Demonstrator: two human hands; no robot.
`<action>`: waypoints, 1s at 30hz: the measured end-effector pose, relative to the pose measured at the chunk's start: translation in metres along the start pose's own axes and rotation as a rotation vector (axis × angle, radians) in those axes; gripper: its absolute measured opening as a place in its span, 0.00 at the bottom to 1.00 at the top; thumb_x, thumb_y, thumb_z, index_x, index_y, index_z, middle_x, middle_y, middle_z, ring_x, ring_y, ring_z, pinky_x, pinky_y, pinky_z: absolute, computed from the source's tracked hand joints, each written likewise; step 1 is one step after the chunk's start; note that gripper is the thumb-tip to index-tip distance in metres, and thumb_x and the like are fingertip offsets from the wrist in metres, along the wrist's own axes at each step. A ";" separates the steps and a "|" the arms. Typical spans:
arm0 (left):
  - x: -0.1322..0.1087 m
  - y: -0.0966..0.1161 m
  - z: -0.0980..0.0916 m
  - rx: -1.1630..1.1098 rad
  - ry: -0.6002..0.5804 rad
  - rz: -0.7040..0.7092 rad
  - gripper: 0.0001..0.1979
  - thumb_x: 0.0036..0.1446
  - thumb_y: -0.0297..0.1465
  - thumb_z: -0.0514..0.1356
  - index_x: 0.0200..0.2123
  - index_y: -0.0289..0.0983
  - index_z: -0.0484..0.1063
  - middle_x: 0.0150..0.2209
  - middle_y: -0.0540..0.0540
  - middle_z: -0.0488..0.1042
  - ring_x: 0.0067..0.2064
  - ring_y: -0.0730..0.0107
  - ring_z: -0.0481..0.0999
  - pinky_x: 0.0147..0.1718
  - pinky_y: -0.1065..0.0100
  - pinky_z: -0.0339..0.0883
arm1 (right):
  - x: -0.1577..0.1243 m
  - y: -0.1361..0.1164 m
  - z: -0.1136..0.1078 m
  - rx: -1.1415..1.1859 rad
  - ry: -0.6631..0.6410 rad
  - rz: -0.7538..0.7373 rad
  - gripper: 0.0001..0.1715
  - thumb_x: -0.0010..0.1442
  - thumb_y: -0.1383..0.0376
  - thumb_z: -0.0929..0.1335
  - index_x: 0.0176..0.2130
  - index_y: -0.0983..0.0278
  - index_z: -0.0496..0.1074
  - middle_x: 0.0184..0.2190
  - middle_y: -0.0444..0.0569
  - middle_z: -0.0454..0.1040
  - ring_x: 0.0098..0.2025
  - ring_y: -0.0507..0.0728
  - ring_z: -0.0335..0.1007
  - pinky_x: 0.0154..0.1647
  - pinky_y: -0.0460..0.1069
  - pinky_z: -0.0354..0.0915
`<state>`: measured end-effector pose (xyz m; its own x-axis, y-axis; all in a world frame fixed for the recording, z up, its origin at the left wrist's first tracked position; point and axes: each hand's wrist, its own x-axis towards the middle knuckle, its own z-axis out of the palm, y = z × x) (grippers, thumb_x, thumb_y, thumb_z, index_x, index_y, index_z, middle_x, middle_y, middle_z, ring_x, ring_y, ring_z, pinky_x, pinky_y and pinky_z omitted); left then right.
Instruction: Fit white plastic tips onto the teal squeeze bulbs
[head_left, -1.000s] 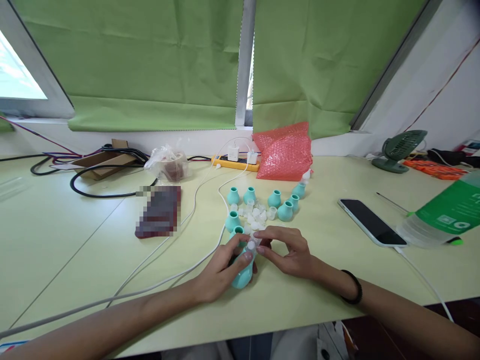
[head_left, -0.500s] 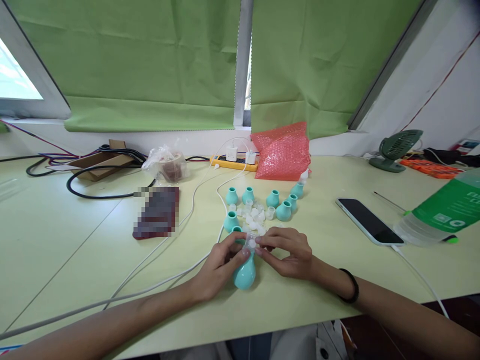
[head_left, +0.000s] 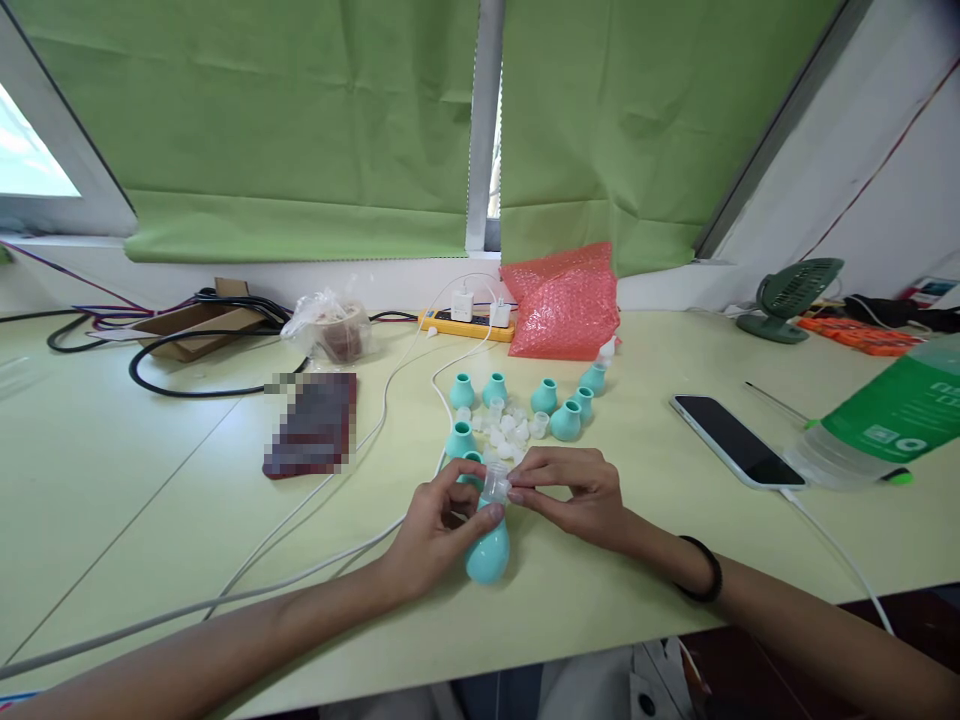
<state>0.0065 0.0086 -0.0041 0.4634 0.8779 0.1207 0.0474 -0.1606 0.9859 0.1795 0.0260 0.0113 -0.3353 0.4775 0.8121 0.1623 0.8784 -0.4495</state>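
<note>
Your left hand (head_left: 435, 522) holds a shiny teal bulb (head_left: 488, 558) near its neck, low in the middle of the frame, and your right hand (head_left: 574, 500) pinches a small white piece (head_left: 505, 489) at its clear top (head_left: 493, 478). The pale yellow-green table (head_left: 150, 440) has more teal bulbs (head_left: 566, 422) and little white bits (head_left: 507, 432) in the middle, and a phone (head_left: 739, 442) and bottle (head_left: 896, 412) at the right. Green blinds (head_left: 300, 120) hang across the top, with a bright window (head_left: 30, 150) at the upper left and a red bubble bag (head_left: 562, 312) by the white wall (head_left: 412, 285).
</note>
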 end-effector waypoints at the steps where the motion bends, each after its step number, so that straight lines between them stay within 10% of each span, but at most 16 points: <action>1: 0.000 0.000 0.000 0.025 0.017 0.003 0.14 0.51 0.39 0.55 0.37 0.36 0.58 0.21 0.54 0.62 0.21 0.79 0.56 0.19 0.76 0.49 | 0.000 0.000 0.000 -0.006 0.000 -0.005 0.06 0.45 0.74 0.69 0.28 0.66 0.72 0.23 0.49 0.73 0.24 0.51 0.68 0.23 0.45 0.66; 17: -0.002 -0.001 0.003 0.192 0.124 0.040 0.12 0.50 0.37 0.55 0.32 0.37 0.55 0.18 0.57 0.57 0.19 0.80 0.55 0.18 0.77 0.50 | -0.004 0.000 0.003 -0.025 -0.012 -0.071 0.08 0.46 0.76 0.68 0.29 0.66 0.73 0.24 0.50 0.72 0.26 0.51 0.68 0.24 0.45 0.66; 30: -0.005 0.003 0.002 0.269 0.120 0.090 0.12 0.50 0.36 0.55 0.34 0.35 0.60 0.17 0.56 0.59 0.19 0.80 0.56 0.18 0.77 0.52 | 0.000 0.004 -0.001 0.279 -0.058 0.260 0.07 0.41 0.74 0.71 0.25 0.65 0.75 0.22 0.47 0.73 0.22 0.50 0.68 0.21 0.44 0.64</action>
<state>0.0063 0.0024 -0.0016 0.3689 0.8992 0.2353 0.2504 -0.3400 0.9065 0.1807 0.0290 0.0096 -0.3698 0.6749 0.6386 -0.0074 0.6851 -0.7284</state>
